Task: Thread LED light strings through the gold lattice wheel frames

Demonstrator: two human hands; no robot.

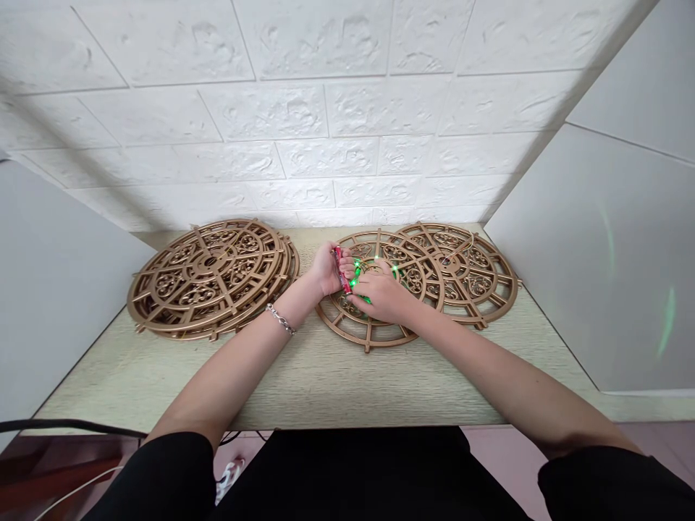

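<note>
My left hand (332, 270) is closed round a small red cylindrical thing (342, 270), which looks like a battery or battery pack. Close beside it, my right hand (381, 292) has its fingertips near the lower end of the red thing; whether they pinch anything is too small to tell. Small green lights (395, 268) glow around and between my hands. Both hands are over a round bronze-coloured openwork frame (368, 336) with scrolls and spokes, lying flat on the table.
Several similar round frames (179, 289) are stacked on the left of the table (347, 391). Another round frame (502, 289) lies at the right, partly under the middle one. A white brick-patterned wall (326, 108) stands behind; grey panels flank both sides.
</note>
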